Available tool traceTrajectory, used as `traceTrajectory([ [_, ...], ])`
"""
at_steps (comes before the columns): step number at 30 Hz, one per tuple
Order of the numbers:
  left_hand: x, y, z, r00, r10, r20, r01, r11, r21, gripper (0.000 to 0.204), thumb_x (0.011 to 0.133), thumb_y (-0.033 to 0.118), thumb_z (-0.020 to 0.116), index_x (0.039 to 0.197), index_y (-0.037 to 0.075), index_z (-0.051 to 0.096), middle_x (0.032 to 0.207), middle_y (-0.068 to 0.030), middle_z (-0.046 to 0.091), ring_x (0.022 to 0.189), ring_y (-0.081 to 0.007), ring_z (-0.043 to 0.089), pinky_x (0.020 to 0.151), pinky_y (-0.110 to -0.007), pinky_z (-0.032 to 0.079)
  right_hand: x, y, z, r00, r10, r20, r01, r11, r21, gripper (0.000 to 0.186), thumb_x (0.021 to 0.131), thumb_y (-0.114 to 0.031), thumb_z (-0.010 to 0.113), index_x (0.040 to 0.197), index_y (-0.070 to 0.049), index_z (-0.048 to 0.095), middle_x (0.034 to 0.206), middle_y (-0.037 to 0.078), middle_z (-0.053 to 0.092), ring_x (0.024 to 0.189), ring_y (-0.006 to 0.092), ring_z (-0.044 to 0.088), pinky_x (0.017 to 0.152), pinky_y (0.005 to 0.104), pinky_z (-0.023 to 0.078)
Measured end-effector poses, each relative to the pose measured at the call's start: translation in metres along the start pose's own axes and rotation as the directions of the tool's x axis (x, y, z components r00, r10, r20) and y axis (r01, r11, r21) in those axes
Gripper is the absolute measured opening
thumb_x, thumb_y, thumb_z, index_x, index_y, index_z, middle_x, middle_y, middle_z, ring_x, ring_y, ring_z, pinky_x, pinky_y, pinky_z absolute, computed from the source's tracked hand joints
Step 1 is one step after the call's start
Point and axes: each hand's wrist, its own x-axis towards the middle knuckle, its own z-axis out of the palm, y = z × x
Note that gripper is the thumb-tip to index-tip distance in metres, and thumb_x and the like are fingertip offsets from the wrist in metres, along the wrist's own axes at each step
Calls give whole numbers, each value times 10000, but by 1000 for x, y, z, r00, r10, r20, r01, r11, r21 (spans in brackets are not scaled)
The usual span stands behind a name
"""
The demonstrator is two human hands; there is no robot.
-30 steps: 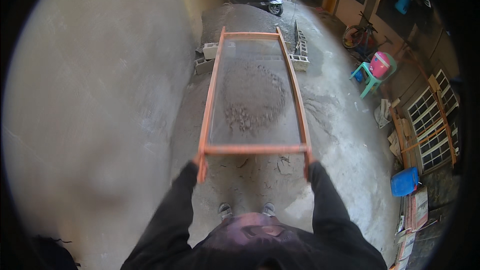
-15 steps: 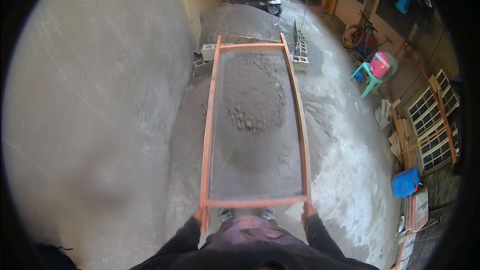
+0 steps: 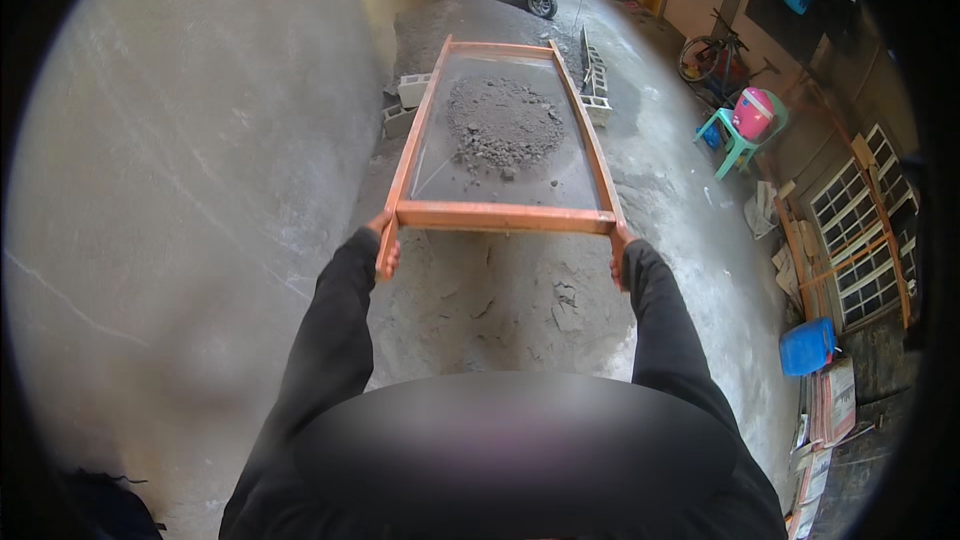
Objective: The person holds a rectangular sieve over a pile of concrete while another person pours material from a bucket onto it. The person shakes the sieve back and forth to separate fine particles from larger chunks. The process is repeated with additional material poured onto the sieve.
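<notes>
A long wooden-framed sand sieve (image 3: pixel 505 216) stretches out in front of me, its near end raised above the ground. My left hand (image 3: pixel 387 245) is closed round the left handle end of the frame, and my right hand (image 3: pixel 621 255) grips the right one. On the mesh, toward the far half, lies a heap of coarse gravel (image 3: pixel 505 125), with a few loose lumps near its lower edge. Beneath and nearer to me, fine grey sand (image 3: pixel 490 290) is spread on the ground. Both arms reach forward in dark sleeves.
Hollow concrete blocks (image 3: pixel 415 91) stand beside the sieve's far end, before a sand pile (image 3: pixel 450 20). A grey wall (image 3: pixel 200 160) runs along the left. At right are a green chair (image 3: pixel 737 147) with a pink cooler (image 3: pixel 752 114), a bicycle (image 3: pixel 712 55) and a blue jerrycan (image 3: pixel 808 347).
My hands have moved forward and up with the near end of the sieve. The gravel heap has shifted and looks more compact, and the sand below the frame has come into view.
</notes>
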Motion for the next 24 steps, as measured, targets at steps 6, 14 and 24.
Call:
traceTrajectory([
  [6, 2, -197, -33, 999, 7, -41, -10, 997, -71, 680, 661, 759, 417, 598, 84, 471, 438, -48, 432, 359, -212, 439, 357, -346, 383, -19, 167, -27, 993, -121, 12, 121, 992, -31, 686, 657, -762, 428, 656, -78, 470, 450, 55, 388, 339, 199, 378, 312, 331, 293],
  [14, -11, -360, -66, 977, -53, 204, 80, 988, -129, 680, 722, 734, 337, 635, 80, 502, 466, -74, 467, 406, -226, 491, 411, -351, 429, -58, 279, -63, 996, 25, -91, -32, 997, -71, 649, 748, -695, 368, 743, -67, 530, 452, 69, 432, 312, 172, 401, 296, 300, 324],
  [24, 23, -12, -16, 993, -45, -110, 47, 999, 13, 664, 610, 748, 513, 639, 89, 432, 477, -17, 405, 362, -167, 396, 348, -308, 340, 10, 11, 5, 1000, -8, 29, 8, 1000, -2, 695, 579, -804, 463, 658, -114, 432, 529, 44, 422, 417, 192, 399, 412, 369, 355],
])
